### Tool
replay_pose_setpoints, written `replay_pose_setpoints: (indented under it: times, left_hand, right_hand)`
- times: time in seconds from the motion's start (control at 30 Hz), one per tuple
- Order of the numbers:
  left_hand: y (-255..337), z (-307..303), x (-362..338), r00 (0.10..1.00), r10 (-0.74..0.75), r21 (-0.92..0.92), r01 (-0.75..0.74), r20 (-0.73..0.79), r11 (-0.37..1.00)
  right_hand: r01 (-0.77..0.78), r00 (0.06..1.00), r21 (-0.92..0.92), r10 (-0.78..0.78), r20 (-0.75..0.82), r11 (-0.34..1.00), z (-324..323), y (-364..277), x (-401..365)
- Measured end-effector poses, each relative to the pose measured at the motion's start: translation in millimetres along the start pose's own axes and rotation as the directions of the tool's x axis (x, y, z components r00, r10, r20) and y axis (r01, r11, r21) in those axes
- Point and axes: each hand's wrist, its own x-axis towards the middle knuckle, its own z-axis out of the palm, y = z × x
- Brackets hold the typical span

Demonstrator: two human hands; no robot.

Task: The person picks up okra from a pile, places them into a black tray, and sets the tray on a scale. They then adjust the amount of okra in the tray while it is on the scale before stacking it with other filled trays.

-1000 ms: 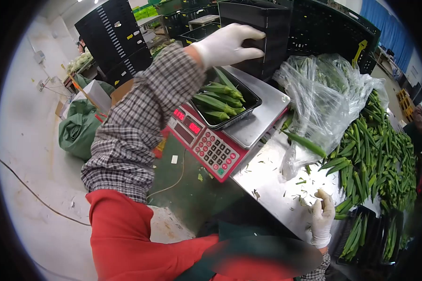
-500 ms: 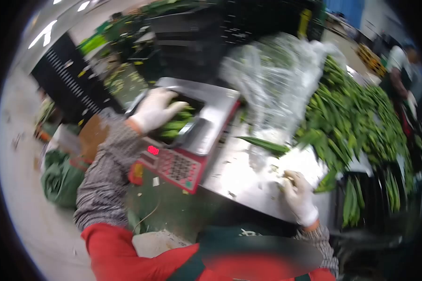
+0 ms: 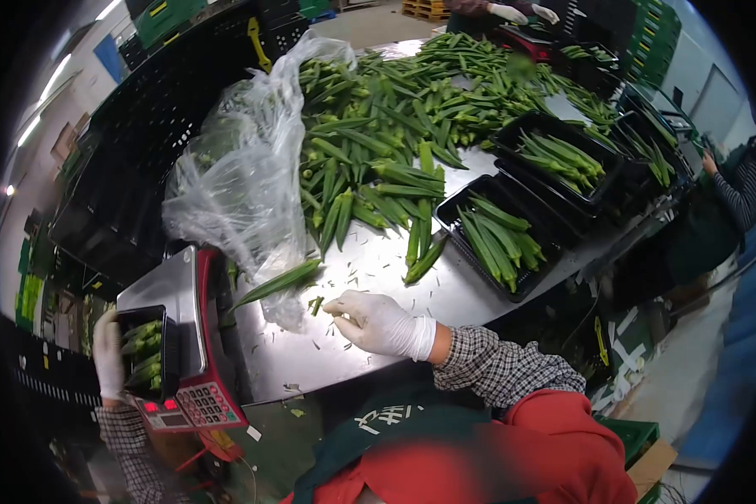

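Observation:
My left hand (image 3: 108, 356), in a white glove, grips the left edge of a small black tray (image 3: 170, 353) of okra, which rests on the red-framed scale (image 3: 214, 370). The scale's display is lit red. My right hand (image 3: 382, 325), also gloved, is over the metal table with thumb and fingertips together; anything between them is too small to name. Small green scraps lie beside its fingertips. One long okra (image 3: 279, 281) lies just beyond, against a crumpled clear plastic bag (image 3: 248, 181). A large pile of okra (image 3: 378, 151) spreads behind.
Black trays holding okra (image 3: 500, 244) (image 3: 560, 161) stand on the right side of the metal table (image 3: 302, 370). Black crates (image 3: 118, 193) rise at the left. A co-worker's gloved hands (image 3: 521, 13) show at the top; another person (image 3: 722, 202) stands at the far right.
The view has swung to the right, bringing the black trays into sight. My left hand has shifted from over the tray to its outer edge. My right hand's fingertips remain together.

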Motion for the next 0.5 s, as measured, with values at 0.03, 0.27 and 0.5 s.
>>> replay_pose_setpoints:
  times: [0.03, 0.27, 0.5]
  left_hand:
    - [-11.4, -11.0, 3.4, 0.994, -0.033, 0.032, 0.037, -0.108, 0.999]
    - [-80.2, -37.7, -23.7, 0.860, -0.477, -0.287, 0.510, 0.178, 0.811]
    - [23.9, -12.9, 22.6, 0.939, -0.225, -0.445, 0.322, 0.259, 0.836]
  right_hand:
    - [0.008, 1.000, 0.002, -0.008, -0.014, 1.000, -1.4, 1.8, -1.9]
    - [0.021, 0.998, 0.001, -0.020, -0.054, 1.000, -13.9, 10.9, -17.9]
    - [-0.140, 0.989, 0.006, 0.140, 0.041, 0.990, -27.6, 10.3, -34.1]
